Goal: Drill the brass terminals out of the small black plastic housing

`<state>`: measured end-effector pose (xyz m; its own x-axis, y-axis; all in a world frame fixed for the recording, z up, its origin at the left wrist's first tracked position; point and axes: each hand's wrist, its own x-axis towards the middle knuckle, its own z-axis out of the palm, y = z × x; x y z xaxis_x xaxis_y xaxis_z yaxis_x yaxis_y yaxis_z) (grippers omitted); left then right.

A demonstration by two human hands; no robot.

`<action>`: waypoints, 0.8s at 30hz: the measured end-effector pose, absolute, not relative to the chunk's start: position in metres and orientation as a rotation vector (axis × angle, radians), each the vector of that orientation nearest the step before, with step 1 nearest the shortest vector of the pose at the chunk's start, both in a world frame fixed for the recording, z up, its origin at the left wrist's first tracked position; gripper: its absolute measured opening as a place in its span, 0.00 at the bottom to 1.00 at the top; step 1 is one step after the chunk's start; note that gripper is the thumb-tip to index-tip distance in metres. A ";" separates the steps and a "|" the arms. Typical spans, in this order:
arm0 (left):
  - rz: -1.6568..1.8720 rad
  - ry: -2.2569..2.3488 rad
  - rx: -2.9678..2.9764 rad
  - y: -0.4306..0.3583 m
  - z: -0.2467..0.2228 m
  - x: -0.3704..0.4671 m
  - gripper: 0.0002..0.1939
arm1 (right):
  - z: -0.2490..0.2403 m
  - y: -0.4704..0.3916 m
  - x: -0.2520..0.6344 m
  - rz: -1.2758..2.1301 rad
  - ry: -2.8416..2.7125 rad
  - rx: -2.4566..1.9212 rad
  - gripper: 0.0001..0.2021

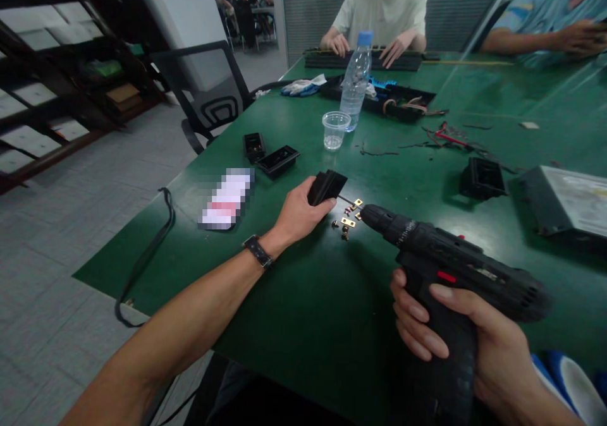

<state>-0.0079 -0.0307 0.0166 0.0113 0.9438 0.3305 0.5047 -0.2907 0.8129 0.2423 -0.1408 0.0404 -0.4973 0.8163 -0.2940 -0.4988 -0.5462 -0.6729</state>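
In the head view, the right hand (pixel 441 325) has its grip wrapped around the handle of a black power drill (pixel 446 265), whose long bit points at a black plastic part (pixel 327 187). The left hand (pixel 303 211) pinches that part in a closed grip above the green counter (pixel 303 312). Small brass plates (pixel 348 222) and screws (pixel 345 234) lie just beside it. A phone (pixel 226 200) rests near the left hand; a clear cup (pixel 334 132) and a bottle (pixel 355 85) stand farther back.
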 end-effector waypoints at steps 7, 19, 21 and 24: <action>1.206 1.494 1.814 -0.033 0.020 -0.007 0.10 | 0.041 -0.140 0.243 2.085 -0.647 -0.805 0.13; 1.185 1.510 1.829 -0.032 0.018 -0.007 0.12 | 0.042 -0.140 0.243 2.096 -0.636 -0.796 0.12; 1.186 1.515 1.827 -0.032 0.018 -0.007 0.12 | 0.042 -0.140 0.242 2.098 -0.629 -0.785 0.12; 1.181 1.515 1.814 -0.031 0.019 -0.006 0.13 | 0.042 -0.140 0.241 2.111 -0.602 -0.741 0.11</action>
<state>-0.0064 -0.0313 0.0190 0.0076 0.9534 0.3017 0.5253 -0.2606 0.8100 0.2411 -0.1396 0.0416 -0.5067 0.8089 -0.2982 -0.5298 -0.5650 -0.6326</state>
